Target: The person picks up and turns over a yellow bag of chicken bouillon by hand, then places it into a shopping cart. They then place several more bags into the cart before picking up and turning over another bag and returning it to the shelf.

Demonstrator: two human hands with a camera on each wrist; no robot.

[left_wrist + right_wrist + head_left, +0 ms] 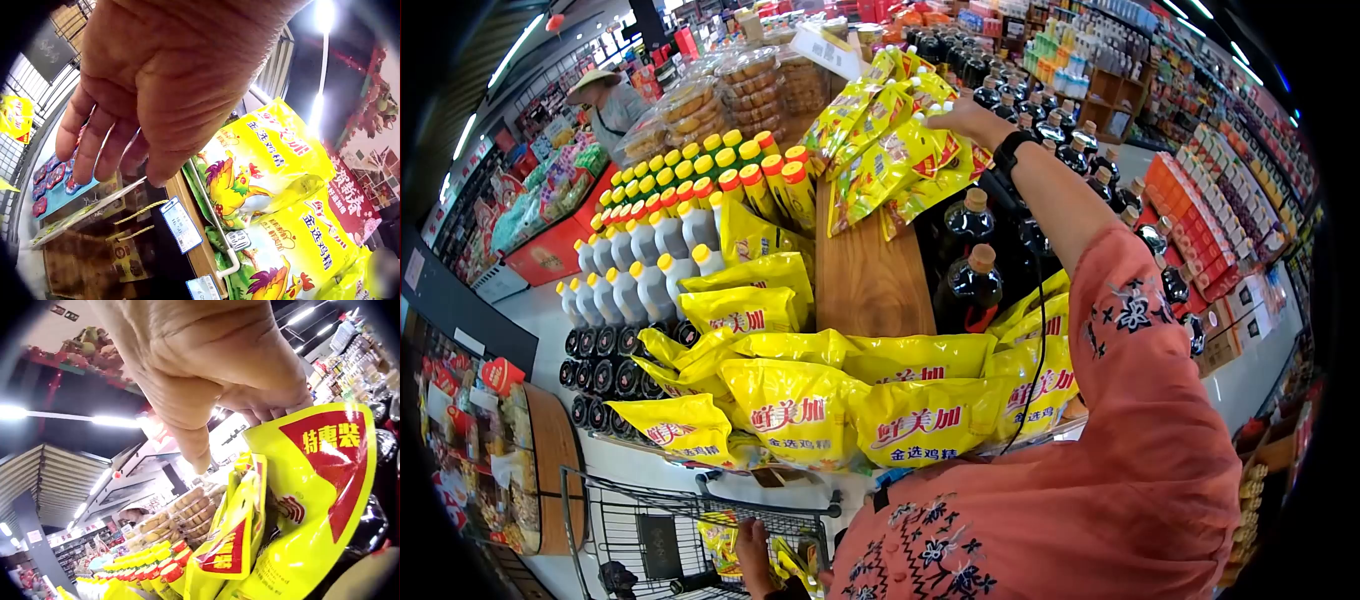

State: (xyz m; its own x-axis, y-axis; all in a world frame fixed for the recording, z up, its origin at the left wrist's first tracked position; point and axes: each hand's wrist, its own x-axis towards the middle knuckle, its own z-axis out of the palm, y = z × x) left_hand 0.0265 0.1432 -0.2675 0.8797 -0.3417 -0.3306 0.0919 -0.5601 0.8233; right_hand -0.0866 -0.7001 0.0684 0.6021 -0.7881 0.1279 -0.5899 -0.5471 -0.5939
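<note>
Below, packet in cart, pouch gripped above

Bright, even store light pours from ceiling strip lamps; the head view bends hard at its rim inside a black fisheye vignette; glossy yellow packets catch soft glare; in the left wrist view a lamp blows out white; the left hand looms close, soft-focused, shaded beneath; the lower right corner smears to blur.
</note>
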